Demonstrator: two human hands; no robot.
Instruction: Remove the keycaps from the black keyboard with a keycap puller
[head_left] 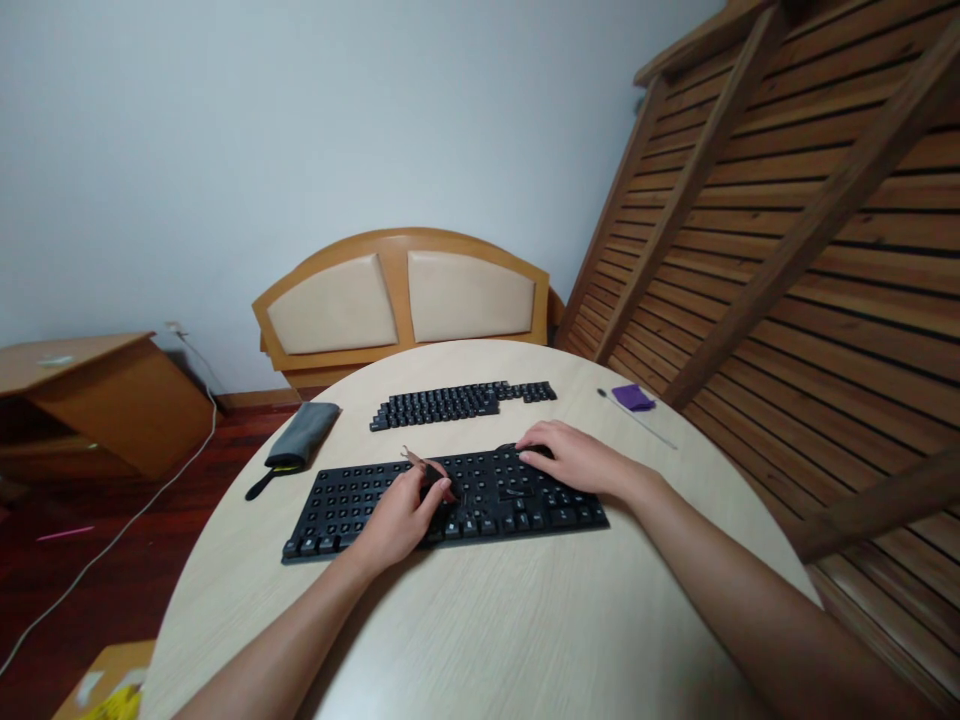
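A black keyboard (450, 530) lies across the table in front of me, many of its keys stripped of their caps. Caps still sit along its near row and at its right end. My left hand (409, 510) is closed over the keyboard's middle around a thin tool (409, 456), whose forked metal tip points up and away; its grip is mostly hidden by the fingers. My right hand (570, 455) holds the keyboard's far right edge, thumb on top and fingers along the edge. Beyond the keyboard, loose black keycaps (442, 403) are laid out in rows.
On the round table (495, 620), a grey pouch (304, 435) with a dark strap lies left. A purple cloth (634, 397) and a thin white brush-like stick (641, 421) lie right. A padded headboard (405, 290) stands behind; a slatted wooden frame (750, 220) leans at right.
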